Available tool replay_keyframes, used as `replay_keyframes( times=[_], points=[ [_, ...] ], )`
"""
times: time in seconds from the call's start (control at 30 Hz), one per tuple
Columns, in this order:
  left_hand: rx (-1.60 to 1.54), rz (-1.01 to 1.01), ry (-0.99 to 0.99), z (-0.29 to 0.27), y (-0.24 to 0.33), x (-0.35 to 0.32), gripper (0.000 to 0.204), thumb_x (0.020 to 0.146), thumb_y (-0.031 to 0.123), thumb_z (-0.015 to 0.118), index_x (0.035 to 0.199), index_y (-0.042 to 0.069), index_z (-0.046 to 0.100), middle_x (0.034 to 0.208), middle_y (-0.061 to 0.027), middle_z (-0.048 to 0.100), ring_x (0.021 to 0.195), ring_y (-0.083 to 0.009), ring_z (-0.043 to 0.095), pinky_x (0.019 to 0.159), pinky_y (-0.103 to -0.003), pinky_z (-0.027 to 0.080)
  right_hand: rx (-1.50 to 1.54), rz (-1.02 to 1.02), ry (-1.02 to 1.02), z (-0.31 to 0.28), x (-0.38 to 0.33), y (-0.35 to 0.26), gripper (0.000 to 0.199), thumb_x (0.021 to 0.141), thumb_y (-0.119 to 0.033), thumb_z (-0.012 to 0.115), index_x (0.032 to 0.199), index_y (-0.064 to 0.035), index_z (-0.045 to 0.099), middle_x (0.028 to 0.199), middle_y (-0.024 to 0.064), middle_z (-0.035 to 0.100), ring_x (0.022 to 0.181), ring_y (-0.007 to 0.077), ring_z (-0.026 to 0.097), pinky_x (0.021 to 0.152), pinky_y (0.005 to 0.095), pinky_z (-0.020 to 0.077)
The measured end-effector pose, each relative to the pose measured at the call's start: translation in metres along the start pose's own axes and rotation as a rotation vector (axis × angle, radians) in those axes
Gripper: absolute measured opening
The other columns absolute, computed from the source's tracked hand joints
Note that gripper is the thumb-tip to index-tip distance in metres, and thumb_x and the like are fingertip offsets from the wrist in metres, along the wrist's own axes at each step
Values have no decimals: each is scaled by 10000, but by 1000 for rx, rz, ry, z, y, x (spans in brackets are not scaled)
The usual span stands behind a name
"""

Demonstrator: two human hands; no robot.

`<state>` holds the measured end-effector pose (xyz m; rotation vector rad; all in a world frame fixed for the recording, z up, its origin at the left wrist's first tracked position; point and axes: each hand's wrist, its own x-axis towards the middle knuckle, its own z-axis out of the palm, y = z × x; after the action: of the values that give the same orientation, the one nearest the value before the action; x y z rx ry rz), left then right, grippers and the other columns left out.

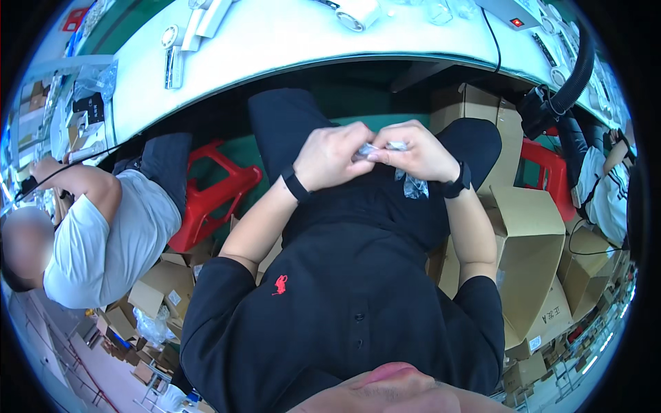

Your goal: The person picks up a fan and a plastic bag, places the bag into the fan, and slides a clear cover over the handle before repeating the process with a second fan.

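Above our lap (358, 196), in the middle of the scene, we bring both hands close together over a crumple of clear plastic (368, 149). Our left hand (335, 158) curls its fingers and thumb around the left part of it, clamped on the film. Our right hand (418, 154) pinches the same crumple from the right, thumb against bent fingers, and a bit of film pokes out above its fingertips. We cannot tell whether anything is wrapped inside. Just nearer than the right hand, a shiny clear piece (415, 187) shows against the dark clothing; we cannot tell if it joins the crumple. We wear a dark band (295, 184) on the left wrist and a black wristband (458, 180) on the right.

On the far side, a white worktable (275, 34) curves across the scene. At its far left we see a white device with a round head (171, 36), and toward the far right a pale box with a red switch (511, 12). A thick black hose (578, 72) bends down at the right.

To our left, a co-worker in a light shirt (113, 241) sits by a red stool (217, 196); to our right, another red stool (549, 175) stands beyond an open cardboard box (527, 227), with a second co-worker (606, 179) farther right.
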<state>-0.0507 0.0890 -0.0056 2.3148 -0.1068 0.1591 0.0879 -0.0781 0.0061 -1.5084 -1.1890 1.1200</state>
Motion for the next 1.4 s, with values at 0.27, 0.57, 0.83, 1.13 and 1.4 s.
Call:
replay_keyframes(
  times=[0.27, 0.57, 0.83, 1.13, 1.4],
  points=[
    [-382, -238, -177, 29, -1, -12, 192, 880, 198, 633, 990, 44, 597, 793, -77, 593, 662, -215, 616, 649, -308, 494, 144, -332, 556, 19, -24, 31, 125, 987, -156, 557, 907, -61, 568, 747, 37, 565, 643, 127, 505, 622, 250, 427],
    [-1168, -549, -213, 35, -33, -66, 434, 943, 161, 549, 1335, 46, 404, 1102, -122, 571, 910, -201, 619, 797, -317, 504, 972, -421, 616, -61, -35, 39, 128, 1006, -229, 525, 1024, -102, 531, 780, 21, 554, 656, 86, 500, 595, 238, 409],
    [-1764, -282, 381, -22, -17, -44, 647, 1003, 192, 510, 1535, 119, 151, 1371, -188, 459, 1098, -274, 590, 965, -410, 494, -465, -160, 907, -69, 90, 5, 624, 907, -452, 654, 1345, -46, 475, 1054, 102, 649, 918, 203, 638, 807, 328, 511],
    [-1911, -38, 345, -29, -6, -48, 609, 1016, 300, 503, 1522, 132, 209, 1398, -177, 452, 1083, -272, 599, 915, -433, 516, -1008, 231, 935, -71, 154, 27, 657, 870, -526, 642, 1251, -7, 513, 1086, 161, 631, 901, 287, 631, 813, 390, 499],
    [-2130, -56, 382, -27, -22, -38, 488, 1034, 275, 453, 1481, 210, 267, 1345, -152, 503, 1068, -271, 602, 889, -434, 519, -427, 95, 954, -86, 129, 29, 659, 841, -470, 670, 1223, 50, 539, 1053, 264, 652, 961, 363, 624, 809, 400, 501]
  ],
)
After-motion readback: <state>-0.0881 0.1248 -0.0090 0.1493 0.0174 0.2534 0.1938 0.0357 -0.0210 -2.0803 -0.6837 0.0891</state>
